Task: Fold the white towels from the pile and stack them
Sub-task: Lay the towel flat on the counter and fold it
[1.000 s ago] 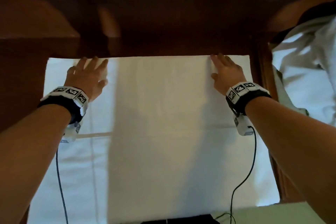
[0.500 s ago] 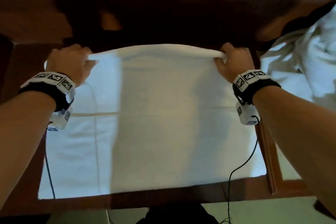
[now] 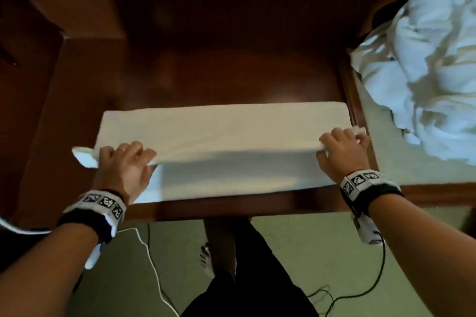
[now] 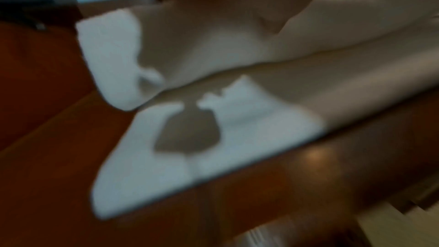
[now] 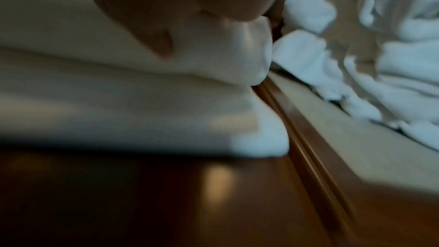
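Observation:
A white towel [image 3: 221, 134] lies across the near part of a dark wooden table [image 3: 206, 59], its far half doubled toward me over the near half. My left hand [image 3: 123, 159] grips the folded edge at its left corner, and my right hand [image 3: 342, 148] grips the same edge at its right corner. That edge hangs a little above the lower layer [image 3: 231, 180]. The left wrist view shows the held towel corner [image 4: 111, 59] above the flat layer [image 4: 213, 147]. In the right wrist view the gripped towel [image 5: 142, 85] fills the left. A pile of crumpled white towels [image 3: 425, 64] lies at the right.
The pile [image 5: 380, 53] rests on a pale green surface [image 3: 401, 167] beside the table's right edge. Cables [image 3: 154, 270] trail over the green floor below the near table edge. My leg and foot [image 3: 221, 252] stand under that edge. A darker wooden block [image 3: 64, 2] sits far left.
Both hands lifted the towel's far edge and carried it toward me, so the towel went from flat to folded over. My view has tipped down toward the near table edge and floor.

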`<state>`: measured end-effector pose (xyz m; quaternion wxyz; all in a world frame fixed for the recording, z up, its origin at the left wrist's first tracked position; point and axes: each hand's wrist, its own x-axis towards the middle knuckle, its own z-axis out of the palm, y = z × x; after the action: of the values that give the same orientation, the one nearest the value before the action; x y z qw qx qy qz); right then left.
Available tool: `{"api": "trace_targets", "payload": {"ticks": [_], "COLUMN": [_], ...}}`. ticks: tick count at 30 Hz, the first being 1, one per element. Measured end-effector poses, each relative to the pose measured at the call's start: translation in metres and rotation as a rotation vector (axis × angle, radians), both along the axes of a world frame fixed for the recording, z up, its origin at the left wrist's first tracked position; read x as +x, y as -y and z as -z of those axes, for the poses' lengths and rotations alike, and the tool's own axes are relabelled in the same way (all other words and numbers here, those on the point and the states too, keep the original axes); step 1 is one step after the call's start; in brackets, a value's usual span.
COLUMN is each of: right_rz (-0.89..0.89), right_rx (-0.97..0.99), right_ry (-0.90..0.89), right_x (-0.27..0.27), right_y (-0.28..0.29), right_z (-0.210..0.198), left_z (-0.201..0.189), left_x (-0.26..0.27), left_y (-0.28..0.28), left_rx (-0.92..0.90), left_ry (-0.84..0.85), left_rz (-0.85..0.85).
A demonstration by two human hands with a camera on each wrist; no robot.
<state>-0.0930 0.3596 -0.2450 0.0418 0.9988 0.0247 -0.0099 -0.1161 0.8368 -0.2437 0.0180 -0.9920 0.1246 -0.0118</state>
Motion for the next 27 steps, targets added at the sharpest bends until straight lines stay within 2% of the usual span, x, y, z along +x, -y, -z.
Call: {"api": "trace_targets", "payload": {"ticks": [2,4,6,9,11,13,17,24,27], "right_rz": [0.017,0.036,0.02,-0.022,0.018,0.069,0.07,0.131,0.151], "right_rx": [-0.135,-0.168,-0.162,-0.051,0.081,0.109,0.053,0.125,0.211], "right_ry": [-0.221,-0.287,-0.26,-0.284,-0.319,-0.314,-0.342,-0.315,-0.294], "right_x": [-0.027,-0.043,-0.047,-0.044,-0.048,-0.061,-0.083,-0.078,-0.067], "right_y": [0.002,0.003,0.001,0.006,0.014,0.023,0.028,0.034,0.036], "right_z": [0.016,0.023,0.024,0.033,0.034,0.038,0.045,0.06,0.055], "left_z": [0.026,0.04,0.045,0.05,0.053,0.059,0.072,0.081,0.079], "left_x": [-0.024,-0.037,-0.038,-0.035,-0.038,-0.049,-0.066,-0.069,-0.063], "left_y": [0.002,0.007,0.011,0.009,0.002,-0.005,-0.009,-0.005,-0.005], "left_rx": [0.012,0.029,0.031,-0.011,-0.1,-0.167,-0.124,-0.083,-0.104], "left_ry": [-0.138,-0.203,-0.203,-0.24,-0.239,-0.216,-0.246,-0.262,-0.259], "left_rz": [-0.005,-0.024,-0.042,-0.056,-0.044,-0.033,0.033,-0.003,-0.022]}}
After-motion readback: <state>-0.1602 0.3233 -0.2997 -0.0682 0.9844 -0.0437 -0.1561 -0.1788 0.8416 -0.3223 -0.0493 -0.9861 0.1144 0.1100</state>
